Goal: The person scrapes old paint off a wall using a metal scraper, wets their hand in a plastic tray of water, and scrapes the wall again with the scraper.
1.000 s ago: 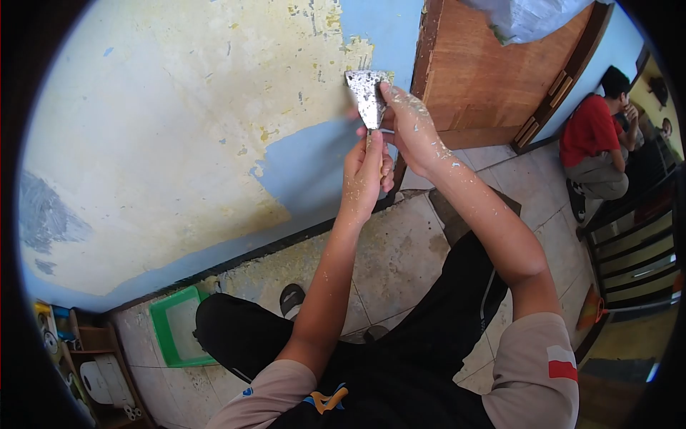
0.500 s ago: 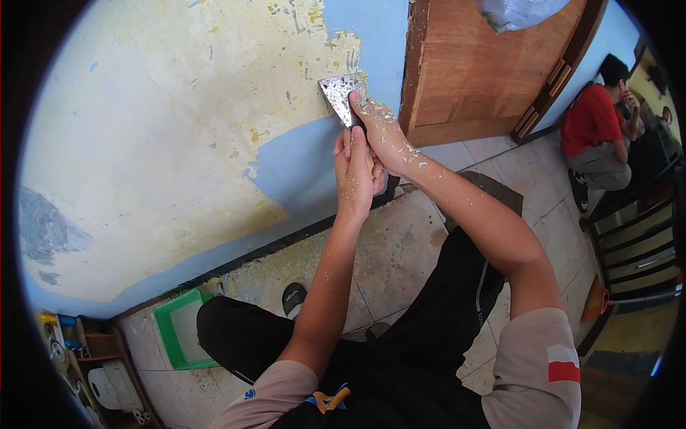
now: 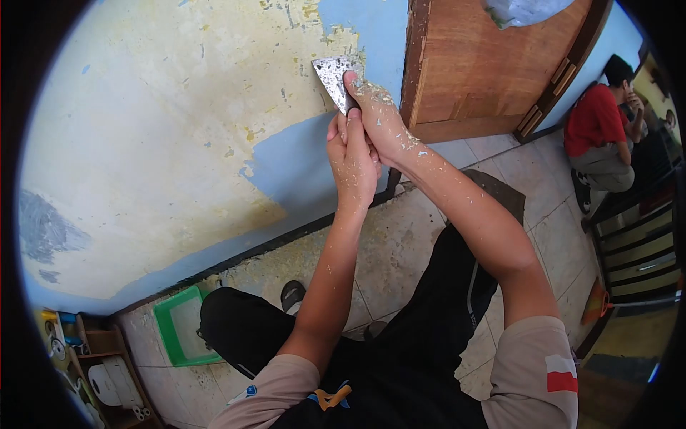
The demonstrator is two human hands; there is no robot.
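A metal scraper (image 3: 333, 81) with a speckled blade is held in front of the wall (image 3: 179, 129), which shows a large cream patch beside blue paint. My left hand (image 3: 353, 161) is wrapped round the scraper's handle, its thumb just below the blade. Against it lies my right hand (image 3: 379, 121), thumb on the blade's right side and fingers closed round the handle, mostly hidden. Paint flakes cling to the right hand and forearm. Whether the blade touches the wall I cannot tell.
A wooden door (image 3: 486, 71) is at the upper right, with a plastic bag (image 3: 525, 11) before it. A person in red (image 3: 594, 121) squats at the right near a black railing (image 3: 636, 250). At the lower left are a green basin (image 3: 168, 332) and a shelf (image 3: 100, 343).
The scraper and both hands have moved left and slightly up. The blade has tilted further left, and my right hand has closed in around the handle.
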